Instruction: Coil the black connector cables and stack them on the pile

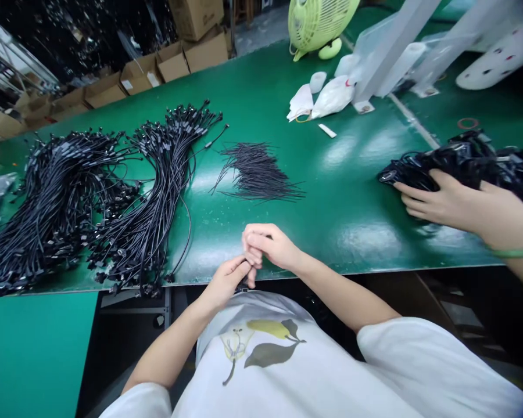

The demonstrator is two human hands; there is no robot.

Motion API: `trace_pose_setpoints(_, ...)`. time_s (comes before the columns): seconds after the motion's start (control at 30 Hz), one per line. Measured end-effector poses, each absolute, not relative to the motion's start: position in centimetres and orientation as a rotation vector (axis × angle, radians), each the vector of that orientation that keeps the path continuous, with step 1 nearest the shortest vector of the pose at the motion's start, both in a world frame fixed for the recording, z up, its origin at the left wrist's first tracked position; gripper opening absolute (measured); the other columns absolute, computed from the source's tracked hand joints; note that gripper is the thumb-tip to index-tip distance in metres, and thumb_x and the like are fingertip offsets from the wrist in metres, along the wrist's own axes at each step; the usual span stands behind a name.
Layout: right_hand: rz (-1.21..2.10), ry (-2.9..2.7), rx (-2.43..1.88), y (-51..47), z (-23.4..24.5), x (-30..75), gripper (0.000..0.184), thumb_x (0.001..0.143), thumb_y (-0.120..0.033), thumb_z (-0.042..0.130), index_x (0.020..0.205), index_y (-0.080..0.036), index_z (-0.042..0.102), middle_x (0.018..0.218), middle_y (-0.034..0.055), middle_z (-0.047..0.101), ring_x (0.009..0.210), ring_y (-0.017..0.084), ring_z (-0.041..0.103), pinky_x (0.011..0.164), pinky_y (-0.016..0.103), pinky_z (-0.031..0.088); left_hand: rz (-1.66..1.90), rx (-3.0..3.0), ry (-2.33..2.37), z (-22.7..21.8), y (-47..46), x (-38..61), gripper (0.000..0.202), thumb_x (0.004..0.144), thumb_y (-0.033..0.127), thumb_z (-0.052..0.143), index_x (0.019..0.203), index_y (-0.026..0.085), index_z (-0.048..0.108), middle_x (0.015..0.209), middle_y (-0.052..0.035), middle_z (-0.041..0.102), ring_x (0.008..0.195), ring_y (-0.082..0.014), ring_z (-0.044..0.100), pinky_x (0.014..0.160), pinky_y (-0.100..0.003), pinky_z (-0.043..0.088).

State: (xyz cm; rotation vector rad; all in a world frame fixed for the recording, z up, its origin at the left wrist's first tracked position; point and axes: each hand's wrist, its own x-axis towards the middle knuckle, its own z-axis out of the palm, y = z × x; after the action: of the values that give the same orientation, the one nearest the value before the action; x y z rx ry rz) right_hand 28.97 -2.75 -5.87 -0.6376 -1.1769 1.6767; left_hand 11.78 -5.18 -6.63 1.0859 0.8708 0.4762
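table: green work table (261, 98), under and ahead of the hands (255, 255), shiny, pale light patches (375, 145) ahead to the right | boxes: brown cardboard boxes (157, 69) in a row along its far edge, ahead left | fan: yellow-green fan (318, 23) far ahead, slightly right | floor: grey strip (261, 26) beyond the table | low left: green panel (35, 354)

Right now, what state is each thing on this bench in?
Left hand, pinched shut, contents hidden.
Right hand, curled shut, touching the left.
Long cables, uncoiled, in spread heaps.
Short ties, loose fanned pile.
Coiled cables, heaped, co-worker's hand resting on them.
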Motion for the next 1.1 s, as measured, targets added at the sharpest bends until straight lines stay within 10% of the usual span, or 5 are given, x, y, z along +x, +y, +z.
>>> trace_pose_setpoints(0.13, 0.799, -1.894, -1.015, -3.4, -5.3, 30.8, 0.028, 0.098, -0.037, 0.044, 0.100, -0.016, 0.062, 0.099, 0.0120, 0.065, 0.091, 0.019, 0.061, 0.082, 0.036, 0.049, 0.405, 1.436, 1.094, -7.1, -4.3, 10.8, 0.038, 0.092, 0.052, 0.046, 0.088, 0.017, 0.058, 0.061, 0.0034, 0.049, 0.057, -0.0124, 0.045, 0.061, -0.025, 0.036)
trace_pose_setpoints(0.23, 0.416, -2.474, -1.127, -4.3, -5.6, 31.0, 0.032, 0.100, -0.035, 0.039, 0.106, -0.012, 0.060, 0.093, 0.0130, 0.063, 0.088, 0.021, 0.059, 0.078, 0.035, 0.044, 0.305, 1.744, 1.144, -6.9, -3.9, 10.3, 0.030, 0.095, 0.043, 0.043, 0.081, 0.019, 0.055, 0.063, 0.0029, 0.051, 0.059, -0.0132, 0.044, 0.063, -0.026, 0.034)
trace_pose_setpoints(0.6, 0.178, -2.914, -1.074, -5.1, -7.4, 31.4, 0.015, 0.093, -0.013, 0.042, 0.090, -0.014, 0.057, 0.082, 0.0069, 0.059, 0.070, 0.016, 0.052, 0.059, 0.028, 0.026, 0.052, 1.773, 0.996, -6.2, -3.3, 11.1, 0.030, 0.095, 0.036, 0.038, 0.080, 0.018, 0.057, 0.079, -0.0017, 0.061, 0.075, -0.0164, 0.054, 0.074, -0.027, 0.040)
trace_pose_setpoints(0.93, 0.748, -2.510, -1.091, -2.7, -6.5, 35.1, 0.028, 0.098, -0.033, 0.045, 0.105, -0.018, 0.067, 0.093, 0.0061, 0.066, 0.084, 0.016, 0.059, 0.072, 0.027, 0.044, 0.357, 1.262, 0.984, -8.2, -4.0, 11.6, 0.041, 0.089, 0.054, 0.049, 0.081, 0.015, 0.058, 0.059, 0.0037, 0.046, 0.054, -0.0101, 0.042, 0.057, -0.024, 0.033)
trace_pose_setpoints(1.1, 0.178, -1.971, -1.729, 2.9, -9.5, 43.0, 0.031, 0.097, -0.028, 0.040, 0.108, -0.015, 0.067, 0.110, 0.0130, 0.063, 0.099, 0.021, 0.054, 0.087, 0.035, 0.043, 0.700, 0.758, 0.899, -6.8, -2.7, 11.9, 0.038, 0.075, 0.048, 0.072, 0.080, 0.014, 0.056, 0.060, 0.0056, 0.041, 0.050, -0.0051, 0.036, 0.050, -0.019, 0.026)
